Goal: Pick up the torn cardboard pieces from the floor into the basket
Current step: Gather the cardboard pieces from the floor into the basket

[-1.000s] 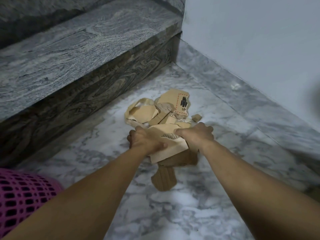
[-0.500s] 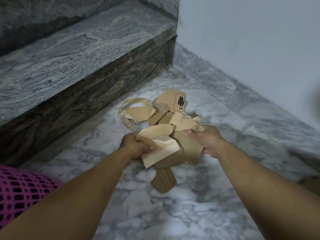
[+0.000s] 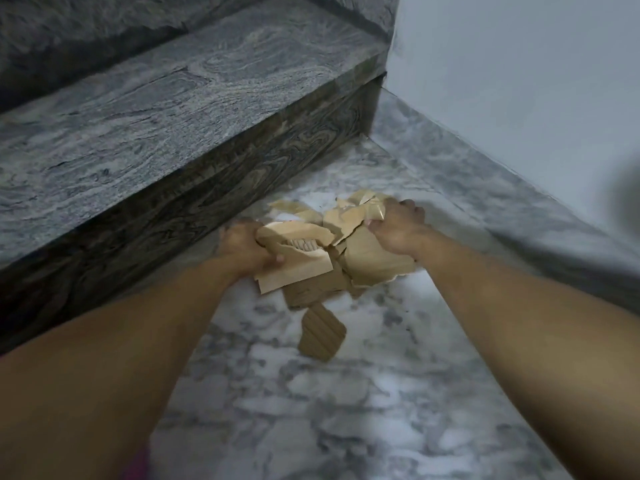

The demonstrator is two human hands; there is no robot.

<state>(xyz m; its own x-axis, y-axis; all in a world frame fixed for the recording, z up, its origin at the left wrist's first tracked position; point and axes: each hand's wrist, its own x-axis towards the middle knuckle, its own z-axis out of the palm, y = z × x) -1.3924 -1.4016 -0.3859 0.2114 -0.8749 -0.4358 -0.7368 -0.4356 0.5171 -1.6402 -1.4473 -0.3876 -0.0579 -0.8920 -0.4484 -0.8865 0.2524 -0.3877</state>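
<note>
Both arms reaching forward over the marbled floor (image 3: 363,410), close to the corner where the dark stone step (image 3: 194,109) is meeting the pale wall (image 3: 519,81). Left hand (image 3: 244,249) gripping the left side of the bundle of torn cardboard pieces (image 3: 325,251), thumb pressing down on a pale flat sheet (image 3: 298,271). Right hand (image 3: 398,225) clenching the bundle's right and upper side, fingers curling into crumpled scraps. Hands staying apart, the bundle squeezed between them and filling the gap from palm to palm. Hard to tell whether the bundle's underside is touching the floor or hanging just above it. More scraps peeking out behind the bundle toward the step's base (image 3: 294,207), looking loose, though not certain. One ribbed corrugated piece (image 3: 322,336) lying flat on the floor just below the bundle, nearer the camera, between the two forearms and outside either grip. Sliver of pink (image 3: 136,465) showing at the bottom edge under the left forearm, too little visible to identify.
</note>
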